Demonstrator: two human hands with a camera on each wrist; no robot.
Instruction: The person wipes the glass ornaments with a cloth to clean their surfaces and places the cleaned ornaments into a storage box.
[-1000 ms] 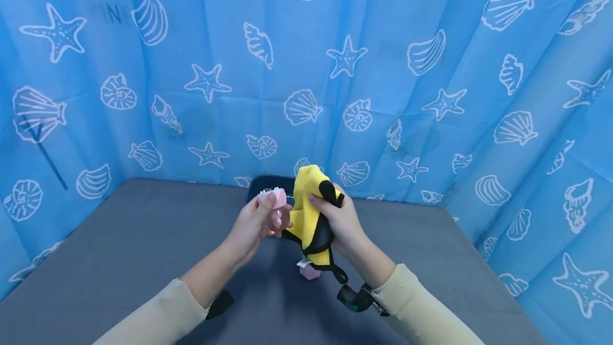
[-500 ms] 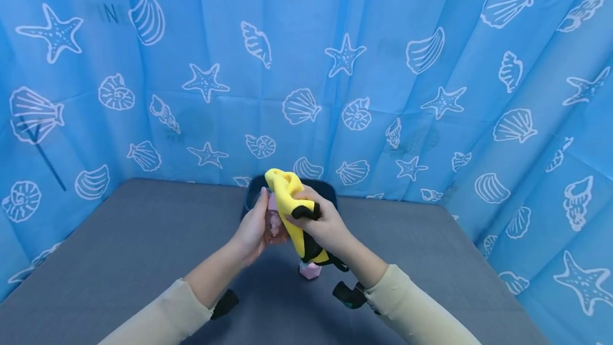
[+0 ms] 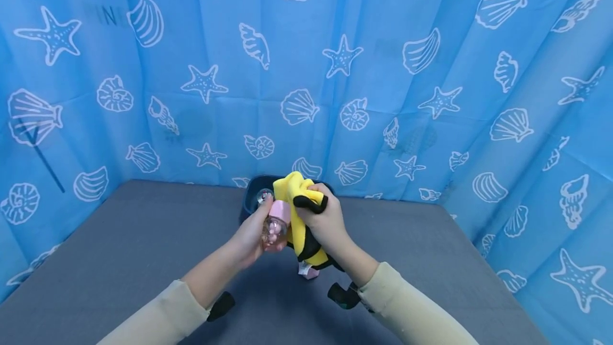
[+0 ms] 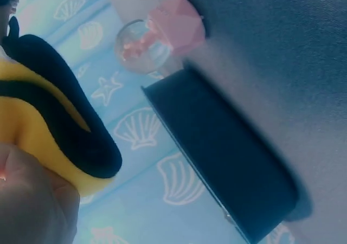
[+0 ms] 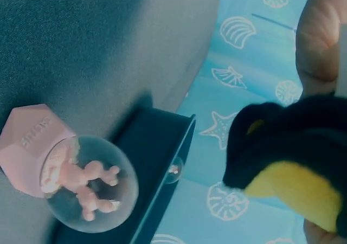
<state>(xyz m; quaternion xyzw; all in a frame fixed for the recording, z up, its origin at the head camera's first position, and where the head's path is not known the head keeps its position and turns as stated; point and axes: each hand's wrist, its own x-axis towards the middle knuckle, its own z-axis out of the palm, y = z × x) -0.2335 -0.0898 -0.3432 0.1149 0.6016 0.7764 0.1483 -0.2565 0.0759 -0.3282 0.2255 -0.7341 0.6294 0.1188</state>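
Note:
My left hand (image 3: 249, 234) grips a small snow globe (image 3: 276, 225), its pink base uppermost and its clear dome, with pink shapes inside, pointing down. Right beside it, my right hand (image 3: 326, 217) holds a bunched yellow cloth (image 3: 298, 228) with black trim, its edge against or very near the globe. In the left wrist view the cloth (image 4: 27, 119) covers much of the left side. Below the cloth, a second snow globe (image 3: 311, 273) is on the table, mostly hidden in the head view. The right wrist view shows its balloon-dog figure (image 5: 81, 181) and faceted pink base (image 5: 32, 146).
A dark blue bin (image 3: 249, 204) stands behind the hands near the curtain. Another clear globe (image 3: 263, 196) shows inside it. The grey table (image 3: 158, 238) spreads to both sides, and a blue shell-print curtain (image 3: 306, 68) hangs behind and at the sides.
The right hand has brought the cloth leftward to the held globe, covering part of it half a second ago. Now more of the globe shows, and it has turned in the left hand.

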